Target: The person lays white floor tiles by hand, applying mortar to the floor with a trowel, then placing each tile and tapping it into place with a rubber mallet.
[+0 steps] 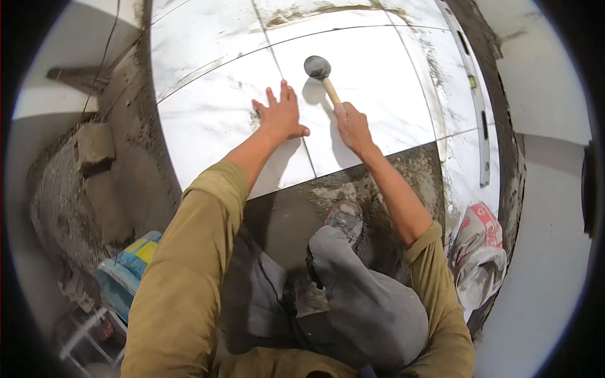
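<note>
In the head view, my right hand [354, 128] is wrapped round the wooden handle of a rubber mallet [317, 67]. The mallet's dark head hovers over a white floor tile [384, 82], with its shadow just below and to the left. My left hand [278, 116] has its fingers spread over the seam between that tile and the left-hand tile [208, 120], and holds nothing. Dirt smudges mark the tile by its fingers.
A long spirit level [484, 138] lies along the right edge of the tiles. Nearer me sits a plastic bag [482, 258]. At left are a rough block [94, 146] and a blue bucket [116, 283]. Bare mortar [277, 217] borders the tiles by my shoe.
</note>
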Demonstrator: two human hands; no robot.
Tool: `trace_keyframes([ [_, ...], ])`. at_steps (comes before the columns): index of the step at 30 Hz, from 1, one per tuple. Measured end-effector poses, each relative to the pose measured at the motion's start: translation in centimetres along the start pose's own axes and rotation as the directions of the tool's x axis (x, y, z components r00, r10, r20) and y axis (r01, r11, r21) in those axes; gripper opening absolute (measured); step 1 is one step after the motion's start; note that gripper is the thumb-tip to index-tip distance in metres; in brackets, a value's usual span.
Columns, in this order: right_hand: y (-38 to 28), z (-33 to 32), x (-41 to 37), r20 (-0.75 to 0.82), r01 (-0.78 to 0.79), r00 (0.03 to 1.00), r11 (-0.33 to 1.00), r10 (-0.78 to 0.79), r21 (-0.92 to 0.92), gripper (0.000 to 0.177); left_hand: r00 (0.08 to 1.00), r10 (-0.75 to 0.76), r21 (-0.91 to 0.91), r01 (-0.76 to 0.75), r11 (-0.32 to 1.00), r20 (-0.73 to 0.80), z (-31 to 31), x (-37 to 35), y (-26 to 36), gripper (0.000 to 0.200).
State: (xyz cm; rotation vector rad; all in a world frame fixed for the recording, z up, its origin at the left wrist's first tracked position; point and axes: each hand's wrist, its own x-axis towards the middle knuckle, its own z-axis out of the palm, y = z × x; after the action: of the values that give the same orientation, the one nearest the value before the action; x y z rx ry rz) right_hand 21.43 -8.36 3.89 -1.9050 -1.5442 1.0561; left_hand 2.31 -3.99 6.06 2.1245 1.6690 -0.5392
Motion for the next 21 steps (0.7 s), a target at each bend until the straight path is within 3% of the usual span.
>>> trace_keyframes([
  [4, 2.5, -1.0, -3.9, -0.118, 0.207, 0.968, 0.972, -0.220, -0.107, 0.041, 1.000, 0.016, 0.020, -0.017, 1.000, 0.013, -0.5, 0.0, 0.2, 0.122],
  [6, 3.6, -1.7, -4.4, -0.028, -0.113, 0.993, 0.994, 0.113, 0.006, 0.041, 1.000, 0.012, 0.055, -0.013, 0.998, 0.013, -0.5, -0.2, 0.2, 0.121],
  [12, 4.2, -2.5, -5.6, -0.045, -0.183, 0.982, 0.983, 0.183, 0.010, 0.046, 1.000, -0.011, 0.096, 0.009, 0.995, 0.027, -0.6, -0.4, 0.4, 0.122],
  [15, 4.9, -2.4, -7.7, -0.054, 0.186, 0.979, 0.972, -0.195, -0.142, 0.043, 0.999, -0.027, 0.074, 0.025, 0.997, 0.033, -0.3, 0.2, 0.6, 0.123],
  [16, 4.9, -2.1, -7.5, 0.070, -0.111, 0.990, 0.986, 0.121, -0.125, 0.041, 0.999, -0.023, 0.079, 0.020, 0.997, 0.033, -0.6, 0.1, 0.9, 0.123],
  [19, 5.4, -1.9, -8.0, 0.036, -0.048, 0.998, 0.988, 0.054, -0.149, 0.041, 0.999, -0.013, 0.093, 0.010, 0.996, 0.031, -0.5, -0.2, 1.0, 0.122],
  [21, 5.4, -1.6, -8.7, 0.048, 0.025, 0.999, 0.999, -0.023, -0.040, 0.044, 0.999, -0.011, 0.101, 0.007, 0.995, 0.037, -0.4, -0.3, 1.1, 0.121],
])
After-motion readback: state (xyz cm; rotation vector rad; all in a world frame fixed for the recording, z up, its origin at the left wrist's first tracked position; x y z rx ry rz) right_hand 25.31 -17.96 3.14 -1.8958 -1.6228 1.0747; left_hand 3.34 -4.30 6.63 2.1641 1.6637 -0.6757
